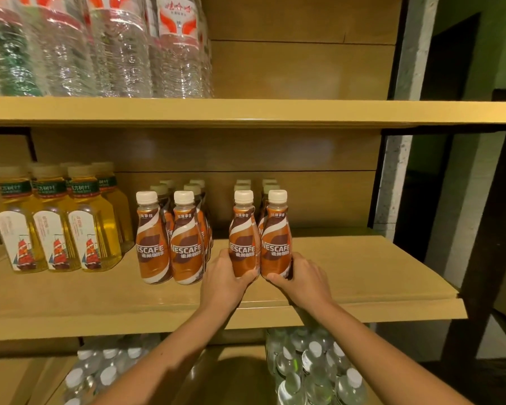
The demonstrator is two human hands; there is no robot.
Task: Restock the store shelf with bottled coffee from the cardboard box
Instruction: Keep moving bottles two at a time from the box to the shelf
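Gripping left bottle point(242, 244) in left hand point(225, 273), right bottle point(276, 247) in right hand point(303, 277). Push both back upright, bases flat on shelf point(362, 273), labels forward.

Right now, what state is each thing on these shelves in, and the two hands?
Left hand: grips left front coffee bottle near its base.
Right hand: grips right front coffee bottle near its base.
Both gripped bottles: upright, capped.
Other coffee bottles: upright, capped, untouched.
Tea bottles: upright, capped.
Water bottles on top shelf: upright, caps out of view.
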